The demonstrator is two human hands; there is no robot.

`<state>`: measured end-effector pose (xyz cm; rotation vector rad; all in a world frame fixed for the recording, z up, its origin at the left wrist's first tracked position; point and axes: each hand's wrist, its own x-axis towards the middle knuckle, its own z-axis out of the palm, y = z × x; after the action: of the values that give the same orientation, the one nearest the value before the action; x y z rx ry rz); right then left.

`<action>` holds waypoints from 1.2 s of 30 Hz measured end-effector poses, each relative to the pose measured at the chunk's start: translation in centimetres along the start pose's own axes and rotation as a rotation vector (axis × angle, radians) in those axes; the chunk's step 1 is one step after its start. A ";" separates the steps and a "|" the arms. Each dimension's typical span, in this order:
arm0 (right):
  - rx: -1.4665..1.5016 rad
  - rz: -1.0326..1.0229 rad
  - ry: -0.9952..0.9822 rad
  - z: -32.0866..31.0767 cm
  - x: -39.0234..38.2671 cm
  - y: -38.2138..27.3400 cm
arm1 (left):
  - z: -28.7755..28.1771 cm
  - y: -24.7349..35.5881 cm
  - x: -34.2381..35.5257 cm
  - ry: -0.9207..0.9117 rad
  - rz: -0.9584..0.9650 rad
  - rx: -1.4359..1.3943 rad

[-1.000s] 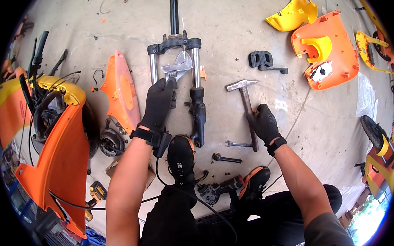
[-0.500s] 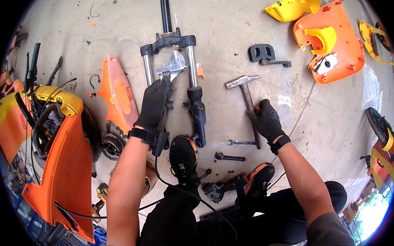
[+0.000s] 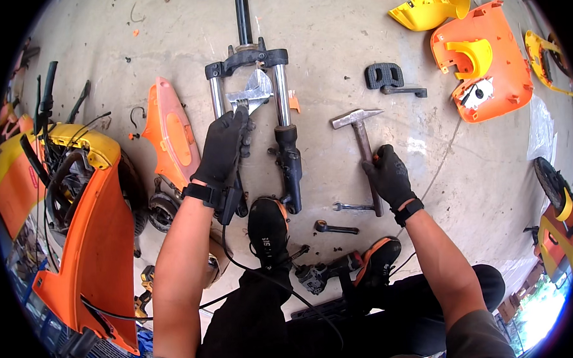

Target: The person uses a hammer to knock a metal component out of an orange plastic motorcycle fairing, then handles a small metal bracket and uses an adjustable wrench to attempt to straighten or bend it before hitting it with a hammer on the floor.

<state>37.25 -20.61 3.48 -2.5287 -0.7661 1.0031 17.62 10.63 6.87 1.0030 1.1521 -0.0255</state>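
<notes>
My gloved left hand (image 3: 221, 150) is closed round a large silver adjustable wrench (image 3: 251, 94), whose head lies between the two chrome legs of a front fork (image 3: 281, 89) on the floor. My gloved right hand (image 3: 390, 181) is closed beside and over the handle of a hammer (image 3: 358, 117); a bit of orange shows at its fingers, and what it holds I cannot make out. An open-end wrench (image 3: 355, 205), a black-handled tool (image 3: 336, 228) and a dark power tool (image 3: 313, 274) lie below, near my shoes.
Orange-and-yellow scooter bodywork (image 3: 88, 239) with handlebars and cables is at left. An orange panel (image 3: 169, 126) lies by the fork. A pedal (image 3: 384, 75), yellow and orange covers (image 3: 499, 61), plastic sheet (image 3: 540, 129) and a wheel (image 3: 549, 183) are at right. A cable crosses my legs.
The floor objects have shifted slightly in view with my head. My left hand still grips the wrench at the fork, and my right hand stays at the hammer handle.
</notes>
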 end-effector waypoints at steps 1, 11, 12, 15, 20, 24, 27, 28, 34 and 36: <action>-0.003 -0.012 0.007 0.1 0.0 0.0 | 0.1 0.0 0.0 0.011 0.003 -0.005; -0.052 -0.027 -0.024 0.4 -0.7 -0.7 | 0.5 -0.4 0.2 0.015 0.015 -0.029; -0.057 -0.023 -0.030 0.2 -0.7 -0.9 | 0.6 -0.4 0.1 0.014 0.011 -0.029; -0.053 -0.040 -0.036 0.2 -0.8 -0.8 | 0.7 -0.7 0.0 0.059 0.007 -0.005; -0.032 -0.024 -0.050 0.2 -0.7 -0.7 | 0.4 -1.3 -0.5 0.048 0.049 -0.070; -0.038 -0.132 0.015 0.5 -0.7 0.1 | -0.6 -1.6 -0.2 0.024 0.329 0.219; -0.181 -0.196 0.157 0.6 -1.6 -0.7 | 1.0 -0.1 -1.7 0.026 0.095 0.043; -0.172 -0.254 0.210 0.6 -1.8 -1.1 | 1.1 0.3 -1.4 0.009 0.081 0.077; -0.317 -0.529 -0.286 3.9 -9.2 -1.5 | 2.0 0.9 -2.1 -0.093 0.209 0.105; -0.457 -0.562 -0.344 6.3 -11.5 -0.4 | 2.1 0.8 -2.9 -0.110 0.203 0.118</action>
<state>25.65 -26.37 5.37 -2.2523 -1.8617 1.1577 18.30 8.39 9.71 1.2055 0.9529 0.0133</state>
